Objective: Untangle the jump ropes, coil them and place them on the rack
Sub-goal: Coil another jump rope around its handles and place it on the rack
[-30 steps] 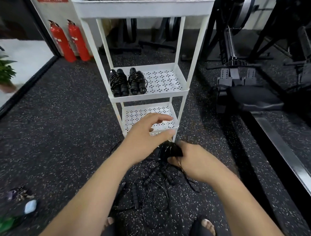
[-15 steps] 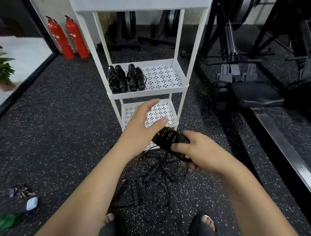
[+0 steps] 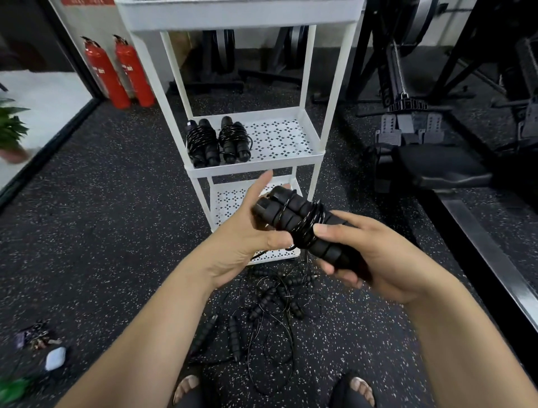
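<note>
1. Done: two coiled ropes [image 3: 218, 144] lie side by side at the left edge of the rack's [image 3: 317, 157] middle shelf.
2. My right hand [image 3: 378, 256] clamps a third bundle [image 3: 300, 221] before the lower shelf; my left hand [image 3: 247, 233], fingers straight, steadies its end.
3. Left: the tangle [image 3: 270, 303] on the floor.
4. I judge there is room toward the shelf's right edge, between the front posts.

No legible text; extinguisher labels [image 3: 100, 70], red wall sign [image 3: 87, 2] blurred.
</note>
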Demonstrator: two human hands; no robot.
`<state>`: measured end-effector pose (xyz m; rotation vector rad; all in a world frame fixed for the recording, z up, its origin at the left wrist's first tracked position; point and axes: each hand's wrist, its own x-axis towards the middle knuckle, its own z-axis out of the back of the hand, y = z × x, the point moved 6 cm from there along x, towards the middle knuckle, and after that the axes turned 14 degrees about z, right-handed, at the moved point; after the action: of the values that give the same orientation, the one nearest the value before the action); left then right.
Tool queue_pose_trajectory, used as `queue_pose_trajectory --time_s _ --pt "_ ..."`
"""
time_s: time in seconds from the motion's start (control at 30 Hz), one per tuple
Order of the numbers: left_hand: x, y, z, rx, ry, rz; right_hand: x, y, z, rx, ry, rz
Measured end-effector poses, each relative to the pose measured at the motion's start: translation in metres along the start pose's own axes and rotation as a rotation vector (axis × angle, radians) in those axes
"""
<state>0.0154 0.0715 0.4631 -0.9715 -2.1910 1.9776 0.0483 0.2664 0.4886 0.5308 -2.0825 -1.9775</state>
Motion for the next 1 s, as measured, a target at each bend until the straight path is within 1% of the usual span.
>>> queue_pose_trajectory --time_s 0.1,0.17,0.33,0.43,0.57,0.6,0.67,0.77,0.87,0.93,1.0 --pt "-0.001 -0.003 -0.008 0.078 0.029 -0.017 -0.001 0.001 -0.004 0.034 0.036 0.000" --pt "-0.003 -0.005 -0.010 0.085 0.032 -0.028 0.000 0.002 -0.006 0.035 0.047 0.008" --pt "-0.006 -0.004 -0.010 0.155 0.047 -0.034 -0.003 0.002 -0.010 -0.005 0.080 -0.012" --pt "-0.007 -0.004 -0.014 0.214 0.058 -0.024 -0.004 0.004 -0.010 -0.026 0.049 -0.031" --pt "-0.005 0.005 -0.019 0.231 0.017 0.025 -0.002 0.009 -0.008 -0.007 -0.015 -0.036" --pt "-0.004 0.006 -0.021 0.224 0.025 0.040 -0.001 0.010 -0.008 -0.011 -0.029 -0.030" --pt "-0.003 0.010 -0.028 0.217 0.095 0.074 0.000 0.010 -0.009 0.002 -0.066 -0.006" --pt "-0.002 0.008 -0.036 0.275 0.138 0.085 0.001 0.010 -0.010 0.009 -0.105 0.025" --pt "0.003 0.008 -0.029 0.300 0.081 0.060 0.001 0.011 -0.008 0.017 -0.110 0.024" --pt "0.006 0.009 -0.023 0.359 0.010 0.048 0.000 0.011 -0.009 0.052 -0.069 0.002" --pt "0.004 0.006 -0.021 0.374 -0.018 0.014 -0.002 0.013 -0.013 0.055 -0.005 -0.019"
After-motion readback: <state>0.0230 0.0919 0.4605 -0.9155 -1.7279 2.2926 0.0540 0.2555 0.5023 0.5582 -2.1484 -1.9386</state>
